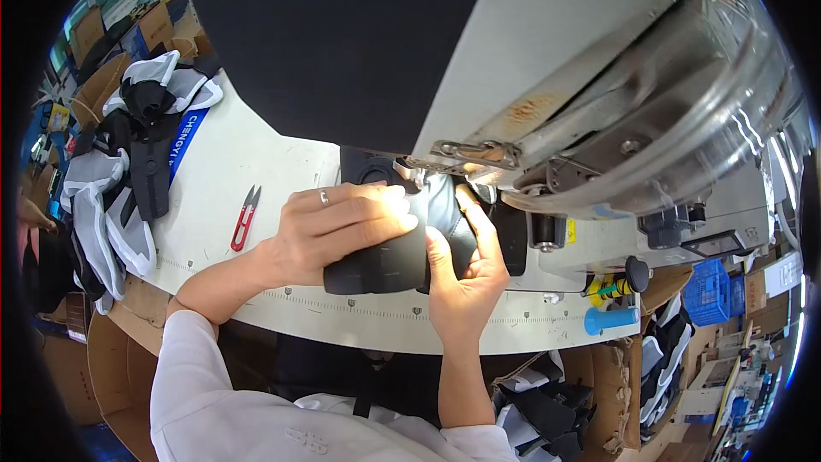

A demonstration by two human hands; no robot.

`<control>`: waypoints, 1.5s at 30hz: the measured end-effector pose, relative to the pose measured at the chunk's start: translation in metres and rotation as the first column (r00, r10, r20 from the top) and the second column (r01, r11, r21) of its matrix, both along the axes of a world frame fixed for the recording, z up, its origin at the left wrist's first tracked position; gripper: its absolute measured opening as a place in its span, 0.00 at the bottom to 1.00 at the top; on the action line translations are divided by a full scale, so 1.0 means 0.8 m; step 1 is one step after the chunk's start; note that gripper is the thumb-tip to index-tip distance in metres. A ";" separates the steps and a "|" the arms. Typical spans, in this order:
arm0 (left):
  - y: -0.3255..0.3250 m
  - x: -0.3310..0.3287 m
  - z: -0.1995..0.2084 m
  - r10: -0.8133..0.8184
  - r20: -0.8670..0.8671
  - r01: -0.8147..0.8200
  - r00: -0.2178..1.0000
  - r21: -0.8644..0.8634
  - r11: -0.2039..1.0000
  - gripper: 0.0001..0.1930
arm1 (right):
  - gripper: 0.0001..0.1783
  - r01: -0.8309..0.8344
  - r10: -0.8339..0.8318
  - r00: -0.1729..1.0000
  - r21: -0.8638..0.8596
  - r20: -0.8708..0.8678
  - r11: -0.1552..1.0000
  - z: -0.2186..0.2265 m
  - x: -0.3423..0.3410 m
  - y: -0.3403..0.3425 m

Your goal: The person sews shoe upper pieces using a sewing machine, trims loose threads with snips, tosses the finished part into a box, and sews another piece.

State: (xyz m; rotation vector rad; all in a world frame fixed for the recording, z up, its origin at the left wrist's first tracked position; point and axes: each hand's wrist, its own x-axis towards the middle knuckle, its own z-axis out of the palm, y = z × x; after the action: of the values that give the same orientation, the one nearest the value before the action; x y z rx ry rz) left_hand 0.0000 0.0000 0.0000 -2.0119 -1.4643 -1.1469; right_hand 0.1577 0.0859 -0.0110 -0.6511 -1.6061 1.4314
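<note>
At nine o'clock lie heaped white, grey and black fabric pieces point(96, 173), then red-handled metal snips point(244, 224); at the dial's centre, a worker's left hand point(329, 227) lies across a smooth black curved piece point(376, 267), its grip unclear, the right hand point(466, 281) pinching the edge; a white metal sewing machine point(522, 60) looms at one.

Illumination at the worktable point(239, 137) is bright. Concentrated light beneath the sewing machine point(547, 60) overexposes the fingertips of the left hand point(329, 218). I observe streaked glare along the clear guard point(744, 133). The centre is sharp; background cartons point(90, 30) appear soft. Fisheye distortion bows the worktable's front edge; corners fall black.
</note>
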 end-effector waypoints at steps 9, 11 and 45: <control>0.008 -0.012 -0.001 -0.024 -0.034 0.026 0.999 0.060 0.998 0.18 | 0.26 -0.003 0.002 0.999 -0.004 -0.051 1.000 -0.004 -0.009 0.001; 0.012 -0.015 -0.006 -0.045 -0.004 0.045 0.999 0.012 0.999 0.18 | 0.26 0.010 -0.010 1.000 0.008 -0.020 1.000 -0.007 -0.005 0.004; 0.012 -0.003 0.008 0.033 -0.025 -0.035 0.999 -0.069 0.997 0.16 | 0.19 0.667 -0.604 0.404 -0.231 -0.687 0.709 0.047 0.217 -0.025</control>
State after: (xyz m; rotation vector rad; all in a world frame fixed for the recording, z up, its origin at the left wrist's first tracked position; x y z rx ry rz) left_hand -0.0023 0.0098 0.0062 -2.0312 -1.5401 -1.0691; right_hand 0.3311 0.0663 0.0269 -0.4655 -0.6197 0.8303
